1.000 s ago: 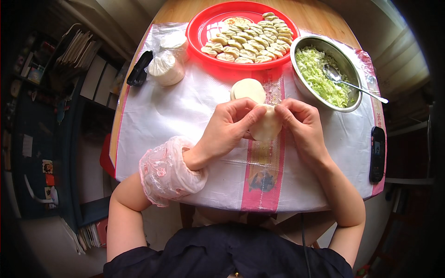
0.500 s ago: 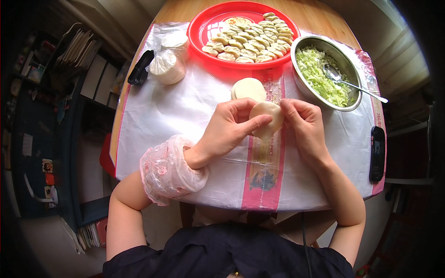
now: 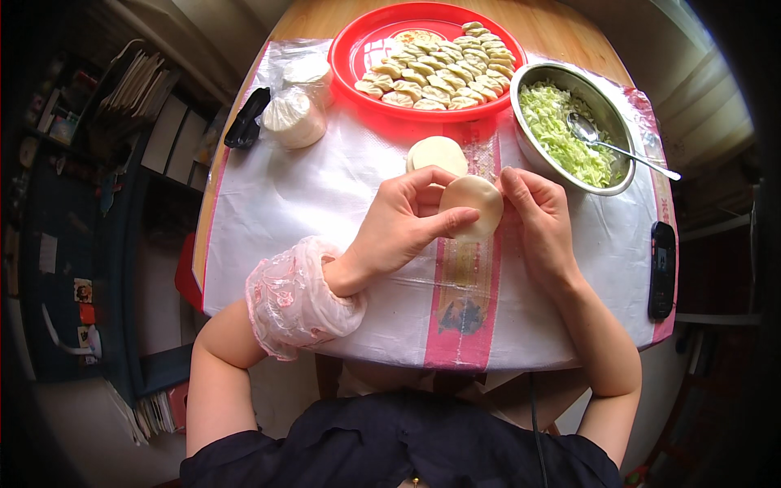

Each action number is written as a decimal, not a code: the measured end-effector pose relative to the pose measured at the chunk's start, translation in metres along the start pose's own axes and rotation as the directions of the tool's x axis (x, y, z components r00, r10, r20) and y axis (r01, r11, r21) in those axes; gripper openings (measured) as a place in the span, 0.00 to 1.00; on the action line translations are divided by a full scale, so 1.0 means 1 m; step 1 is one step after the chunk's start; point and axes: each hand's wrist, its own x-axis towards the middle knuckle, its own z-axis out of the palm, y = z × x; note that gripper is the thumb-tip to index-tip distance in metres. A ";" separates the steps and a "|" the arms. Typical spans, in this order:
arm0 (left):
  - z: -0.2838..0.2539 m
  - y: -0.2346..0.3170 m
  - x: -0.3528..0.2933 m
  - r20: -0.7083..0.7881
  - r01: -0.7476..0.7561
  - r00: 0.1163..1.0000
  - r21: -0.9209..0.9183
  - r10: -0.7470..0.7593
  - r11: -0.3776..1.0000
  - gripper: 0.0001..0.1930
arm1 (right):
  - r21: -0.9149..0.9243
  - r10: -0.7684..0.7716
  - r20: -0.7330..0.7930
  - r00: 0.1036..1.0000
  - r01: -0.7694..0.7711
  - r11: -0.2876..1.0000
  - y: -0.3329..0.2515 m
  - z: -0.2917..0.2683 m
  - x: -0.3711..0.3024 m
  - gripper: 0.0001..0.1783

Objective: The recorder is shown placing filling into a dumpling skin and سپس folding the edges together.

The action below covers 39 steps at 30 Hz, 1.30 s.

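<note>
My left hand (image 3: 407, 213) pinches a round, pale dumpling wrapper (image 3: 473, 205) between thumb and fingers, its flat face turned up toward me. At the wrapper's upper right edge, my right hand (image 3: 537, 218) has its thumb and bent fingers closed in a pinch; the exact contact is hard to see. Just beyond lies a small stack of round wrappers (image 3: 438, 154) on the table cover. A red round tray (image 3: 346, 61) farther back holds rows of folded dumplings (image 3: 443, 73). Right of it stands a metal bowl (image 3: 533, 150) of shredded green filling (image 3: 561, 122) with a spoon (image 3: 626, 150) in it.
Plastic-bagged wrappers (image 3: 293, 120) and a black case-like object (image 3: 246, 119) sit at the table's left. A black phone-like device (image 3: 662, 268) lies by the right edge. A whitish plastic cover (image 3: 358, 325) with a pink band spreads over the wooden table (image 3: 561, 28).
The wrapper has shifted slightly right and now shows a rounder, flatter face; earlier its lower edge drooped to a point. My right fingertips have moved slightly right and up.
</note>
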 end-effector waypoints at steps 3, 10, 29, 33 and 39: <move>-0.001 0.002 -0.001 0.023 0.076 0.997 -0.017 -0.075 0.997 0.14 | -0.153 -0.024 0.031 0.999 0.029 0.988 0.001 0.000 -0.001 0.14; -0.001 0.002 -0.001 0.008 0.050 0.999 0.035 -0.050 0.998 0.13 | -0.092 -0.058 0.014 0.998 0.059 0.994 0.000 0.002 -0.001 0.12; -0.001 0.001 -0.001 0.022 0.041 0.999 0.000 -0.041 0.999 0.14 | -0.134 -0.037 0.024 0.999 0.040 0.990 0.002 0.004 -0.001 0.16; 0.000 0.005 -0.001 0.000 0.060 0.998 0.049 -0.060 0.997 0.13 | 0.120 0.040 0.131 0.991 -0.056 0.991 0.006 -0.007 0.001 0.14; -0.002 0.003 -0.001 -0.011 0.062 0.998 0.080 -0.062 0.995 0.12 | -0.194 -0.093 0.121 0.988 0.116 0.974 0.005 -0.002 0.000 0.17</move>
